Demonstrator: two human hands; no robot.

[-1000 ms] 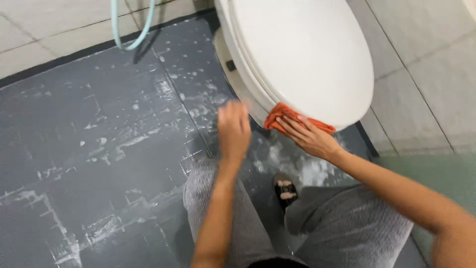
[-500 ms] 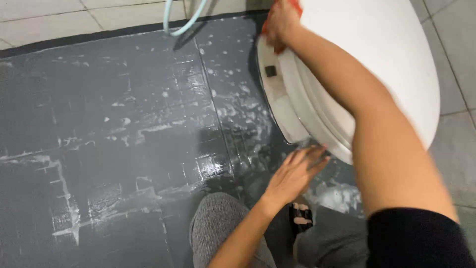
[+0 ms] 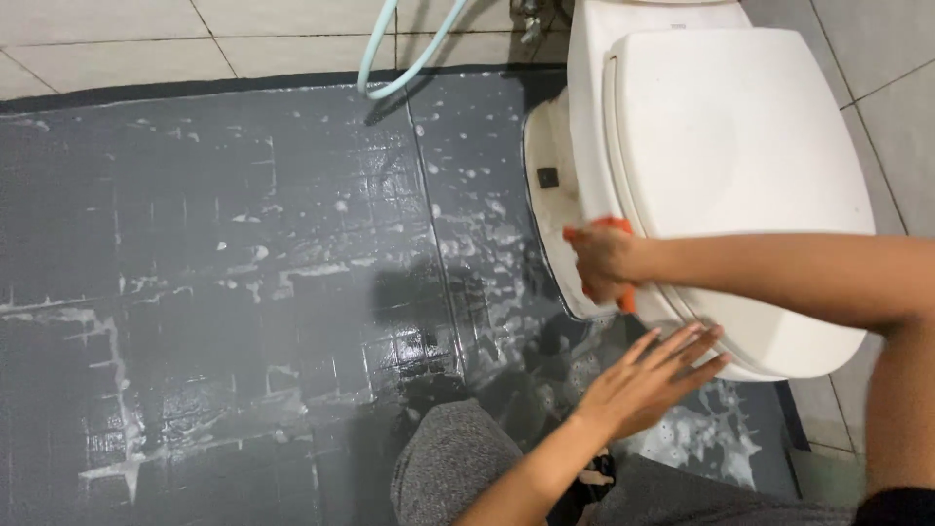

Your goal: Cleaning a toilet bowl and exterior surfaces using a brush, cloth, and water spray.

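Orange cloth (image 3: pixel 619 261), bunched, long axis upright

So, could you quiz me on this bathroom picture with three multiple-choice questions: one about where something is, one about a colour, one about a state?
1. Where is the right hand?
A. On the hose
B. Against the side of the toilet bowl
C. On the person's knee

2. What colour is the cloth in that hand?
A. Orange
B. Blue
C. White

3. What state is the toilet lid in?
A. Raised
B. Taken off
C. Closed

Answers:
1. B, the hand is pressed to the bowl's side just below the lid's edge.
2. A, orange fabric shows above and below the fingers.
3. C, the white lid lies flat over the seat, covering the bowl.

Also in view: the left hand is spread open and empty near the bowl's front, above the grey floor streaked with white foam.
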